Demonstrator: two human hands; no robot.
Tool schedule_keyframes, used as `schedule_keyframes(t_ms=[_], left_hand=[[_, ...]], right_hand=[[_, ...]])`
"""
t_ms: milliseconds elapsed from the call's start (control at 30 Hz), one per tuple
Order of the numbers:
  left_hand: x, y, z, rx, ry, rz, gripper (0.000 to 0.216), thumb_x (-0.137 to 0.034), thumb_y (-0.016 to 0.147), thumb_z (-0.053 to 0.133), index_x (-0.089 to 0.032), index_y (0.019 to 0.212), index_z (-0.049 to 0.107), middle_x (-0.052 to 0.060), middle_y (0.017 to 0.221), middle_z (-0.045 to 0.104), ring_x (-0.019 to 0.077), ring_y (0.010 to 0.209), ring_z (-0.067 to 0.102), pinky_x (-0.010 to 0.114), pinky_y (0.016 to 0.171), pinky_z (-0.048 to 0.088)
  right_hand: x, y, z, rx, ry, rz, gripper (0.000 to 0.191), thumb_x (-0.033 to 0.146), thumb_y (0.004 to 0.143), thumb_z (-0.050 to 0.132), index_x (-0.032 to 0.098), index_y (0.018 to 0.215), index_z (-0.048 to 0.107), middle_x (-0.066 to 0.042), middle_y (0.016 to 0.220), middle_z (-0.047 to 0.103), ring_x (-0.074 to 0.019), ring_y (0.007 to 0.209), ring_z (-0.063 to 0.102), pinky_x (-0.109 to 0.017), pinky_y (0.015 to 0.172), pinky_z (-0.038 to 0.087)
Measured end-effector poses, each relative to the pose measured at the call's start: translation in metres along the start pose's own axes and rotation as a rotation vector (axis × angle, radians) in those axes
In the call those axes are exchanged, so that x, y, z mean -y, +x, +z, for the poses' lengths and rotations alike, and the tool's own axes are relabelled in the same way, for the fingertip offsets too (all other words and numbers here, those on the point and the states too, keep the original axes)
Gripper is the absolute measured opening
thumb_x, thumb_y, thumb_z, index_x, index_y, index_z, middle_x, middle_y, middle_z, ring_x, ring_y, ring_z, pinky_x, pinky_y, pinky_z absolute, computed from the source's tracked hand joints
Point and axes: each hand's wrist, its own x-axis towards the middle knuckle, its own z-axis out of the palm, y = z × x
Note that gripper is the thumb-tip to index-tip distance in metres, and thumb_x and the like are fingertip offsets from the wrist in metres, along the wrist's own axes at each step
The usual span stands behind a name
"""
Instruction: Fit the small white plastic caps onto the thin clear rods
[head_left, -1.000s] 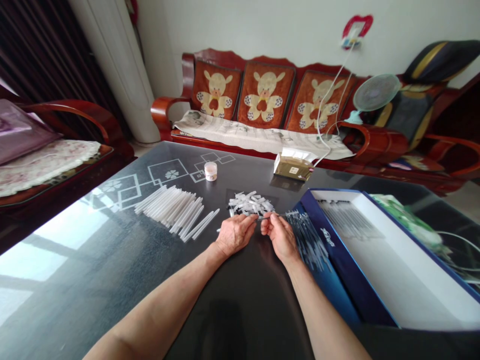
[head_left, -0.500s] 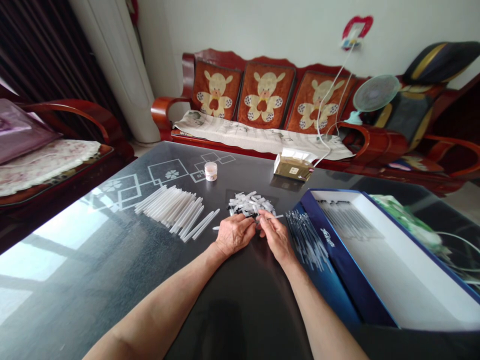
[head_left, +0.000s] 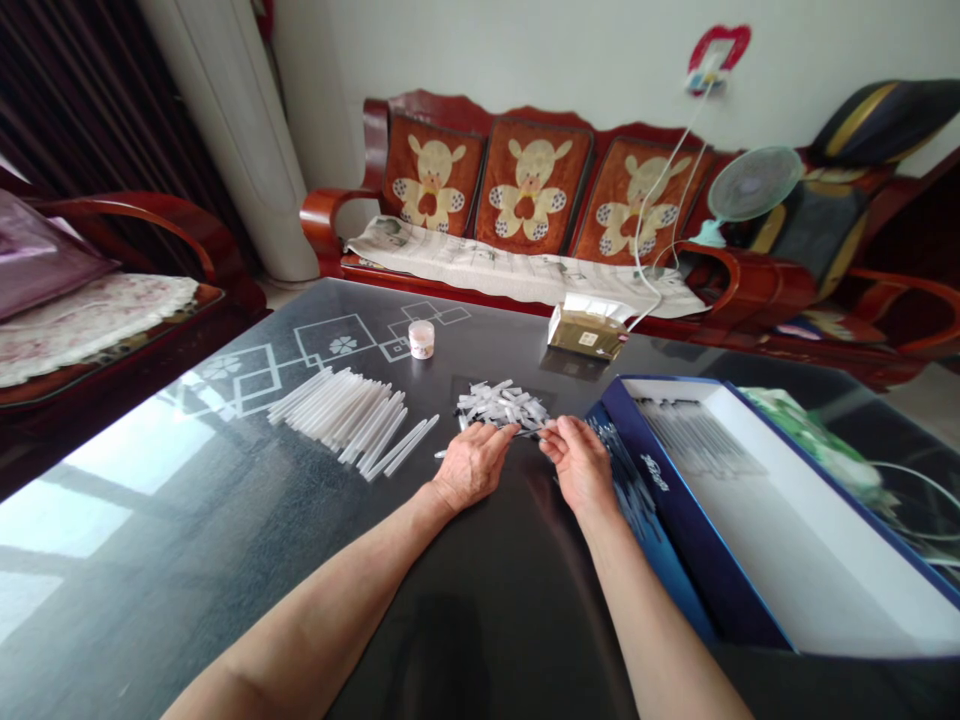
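Note:
My left hand (head_left: 474,465) is closed around what looks like a white pen barrel (head_left: 440,455); only its tip pokes out on the left, and my fingers hide the rest. With thumb and fingers pinched, my right hand (head_left: 579,462) holds a thin pen refill (head_left: 529,432), which spans the gap between both hands, dark toward the left. Just beyond my fingers lies a heap of short white and black pen pieces (head_left: 504,402). Several white pen barrels (head_left: 337,410) are spread in a row to the left. Thin refills (head_left: 634,490) lie beside my right wrist, partly covered by it.
A blue box (head_left: 757,560) with a white inside holds a row of thin clear pens (head_left: 697,440). Behind the heap stand a small round tub (head_left: 421,340) and a tissue box (head_left: 587,330). A green plastic bag (head_left: 814,435) lies beyond the box on the dark table (head_left: 247,520).
My right hand has moved right, away from my left hand, and turned; the thin refill now shows between them. My left hand has shifted only slightly.

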Motion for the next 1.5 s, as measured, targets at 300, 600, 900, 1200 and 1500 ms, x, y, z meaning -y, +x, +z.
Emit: schedule_keyframes(t_ms=[300, 600, 900, 1200, 1500], left_hand=[[0.001, -0.001, 0.001, -0.009, 0.029, -0.045, 0.036, -0.022, 0.098, 0.033, -0.017, 0.128, 0.052, 0.007, 0.084, 0.063, 0.0185, 0.078, 0.059, 0.031, 0.076, 0.049], [0.003, -0.001, 0.003, -0.05, -0.042, -0.069, 0.026, -0.021, 0.095, 0.039, -0.015, 0.117, 0.052, 0.007, 0.092, 0.067, 0.019, 0.082, 0.061, 0.033, 0.08, 0.051], [0.004, -0.001, 0.005, -0.065, -0.06, -0.074, 0.02, -0.022, 0.096, 0.04, -0.017, 0.107, 0.055, 0.007, 0.092, 0.068, 0.0189, 0.083, 0.062, 0.032, 0.081, 0.05], [0.002, 0.002, -0.001, -0.031, 0.056, -0.116, 0.025, -0.027, 0.096, 0.042, -0.019, 0.108, 0.062, 0.006, 0.085, 0.064, 0.0206, 0.08, 0.057, 0.035, 0.078, 0.044], [0.001, 0.002, -0.001, -0.027, 0.052, -0.138, 0.026, -0.027, 0.096, 0.041, -0.018, 0.109, 0.062, 0.006, 0.087, 0.064, 0.0206, 0.082, 0.055, 0.035, 0.079, 0.042]], right_hand=[[0.014, -0.008, -0.002, 0.253, -0.85, -0.333, 0.029, 0.045, 0.079, 0.06, 0.021, 0.084, 0.074, -0.006, 0.085, 0.073, -0.021, 0.079, 0.066, -0.029, 0.071, 0.05], [0.06, -0.006, -0.03, 0.351, -1.506, -0.151, 0.011, 0.03, 0.068, 0.064, 0.025, 0.062, 0.071, 0.0, 0.059, 0.068, -0.0166, 0.057, 0.062, -0.026, 0.053, 0.039], [0.049, -0.01, -0.022, 0.425, -1.598, -0.181, 0.009, 0.02, 0.064, 0.067, 0.027, 0.058, 0.069, 0.0, 0.06, 0.068, -0.0158, 0.055, 0.061, -0.025, 0.051, 0.036], [0.004, -0.016, 0.012, 0.241, -0.664, -0.2, 0.021, 0.039, 0.073, 0.067, 0.022, 0.085, 0.066, -0.002, 0.075, 0.07, -0.0181, 0.069, 0.066, -0.028, 0.063, 0.052], [-0.028, -0.014, 0.009, 0.124, -0.626, -0.279, 0.025, 0.037, 0.076, 0.066, 0.022, 0.097, 0.07, -0.005, 0.088, 0.072, -0.0196, 0.08, 0.068, -0.03, 0.075, 0.055]])
